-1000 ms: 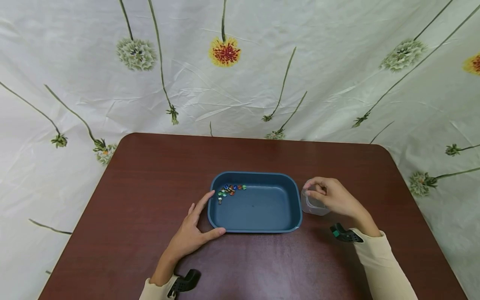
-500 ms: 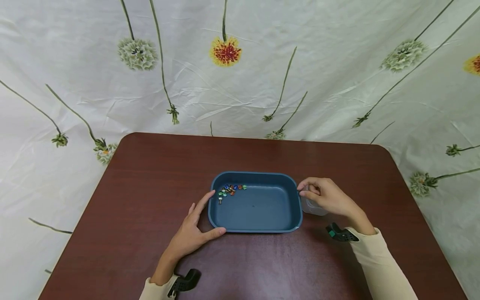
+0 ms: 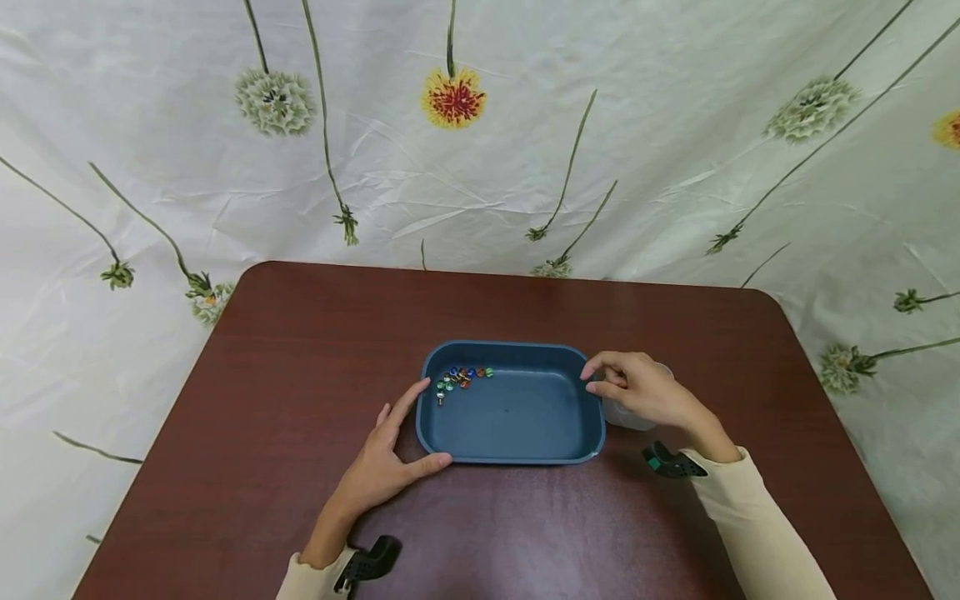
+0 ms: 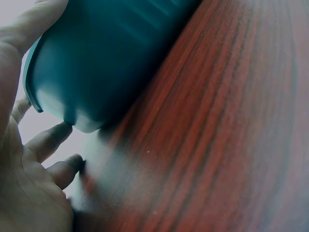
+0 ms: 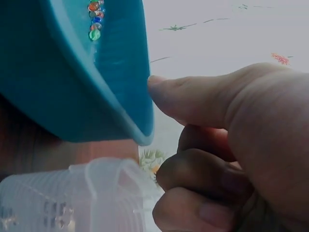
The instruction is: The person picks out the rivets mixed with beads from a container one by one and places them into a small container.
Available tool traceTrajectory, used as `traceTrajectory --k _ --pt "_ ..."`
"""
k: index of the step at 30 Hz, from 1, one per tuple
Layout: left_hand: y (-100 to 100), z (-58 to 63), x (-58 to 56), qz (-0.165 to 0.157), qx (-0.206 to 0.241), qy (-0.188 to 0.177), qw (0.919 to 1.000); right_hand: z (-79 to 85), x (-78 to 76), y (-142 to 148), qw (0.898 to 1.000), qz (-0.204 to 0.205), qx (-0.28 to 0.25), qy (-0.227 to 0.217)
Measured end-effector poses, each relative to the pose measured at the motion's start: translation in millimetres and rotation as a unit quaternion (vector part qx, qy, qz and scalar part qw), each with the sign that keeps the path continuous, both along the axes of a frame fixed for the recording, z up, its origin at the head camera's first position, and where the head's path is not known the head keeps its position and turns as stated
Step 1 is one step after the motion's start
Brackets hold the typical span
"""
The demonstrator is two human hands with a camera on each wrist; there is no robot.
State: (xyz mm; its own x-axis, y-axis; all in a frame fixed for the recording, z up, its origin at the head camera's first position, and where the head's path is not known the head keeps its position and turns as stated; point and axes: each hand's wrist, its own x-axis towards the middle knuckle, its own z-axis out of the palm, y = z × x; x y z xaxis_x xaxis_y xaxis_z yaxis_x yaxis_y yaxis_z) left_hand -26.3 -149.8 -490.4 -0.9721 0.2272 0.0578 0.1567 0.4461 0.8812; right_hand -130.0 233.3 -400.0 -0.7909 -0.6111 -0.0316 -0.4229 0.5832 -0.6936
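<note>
While the left hand (image 3: 378, 471) rests in the same spread, its thumb at the near rim and a fingertip at the left side of the blue tray (image 3: 517, 417), little has changed at that end. Its fingers are extended and grip nothing; they seem only to steady the tray. The coloured marbles (image 3: 462, 379) lie bunched in the tray's far left part, just as a second ago. A small metallic piece (image 3: 440, 402) sits nearest the viewer among them, too tiny to identify.

Over the tray's right rim, the right hand (image 3: 637, 387) has moved leftward from above the clear cup (image 3: 628, 415), which suggests a transfer from cup to tray. Thumb and index reach forward, with the other fingers curled under. Whether anything sits between those tips cannot be told: the wrist view shows the thumb but hides the index.

Furthest right, the cup stands on the desk (image 3: 322, 350) beside the tray, largely covered by the hand. Faint specks show through its wall, either contents or markings.
</note>
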Motion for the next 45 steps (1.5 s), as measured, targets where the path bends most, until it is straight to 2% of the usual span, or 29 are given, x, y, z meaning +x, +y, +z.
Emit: traceTrajectory --k 12,33,45 --pt "0.0 1.4 -0.1 -0.001 -0.002 -0.001 1.0 3.0 -5.9 -19.8 0.999 0.042 0.001 0.023" --pt "-0.2 0.9 0.4 0.0 0.001 -0.001 1.0 5.1 -7.9 -50.3 0.998 0.063 0.02 0.003" --pt "0.5 2.3 1.0 0.001 -0.001 -0.004 1.0 5.8 -12.7 -68.8 0.997 0.079 0.025 0.011"
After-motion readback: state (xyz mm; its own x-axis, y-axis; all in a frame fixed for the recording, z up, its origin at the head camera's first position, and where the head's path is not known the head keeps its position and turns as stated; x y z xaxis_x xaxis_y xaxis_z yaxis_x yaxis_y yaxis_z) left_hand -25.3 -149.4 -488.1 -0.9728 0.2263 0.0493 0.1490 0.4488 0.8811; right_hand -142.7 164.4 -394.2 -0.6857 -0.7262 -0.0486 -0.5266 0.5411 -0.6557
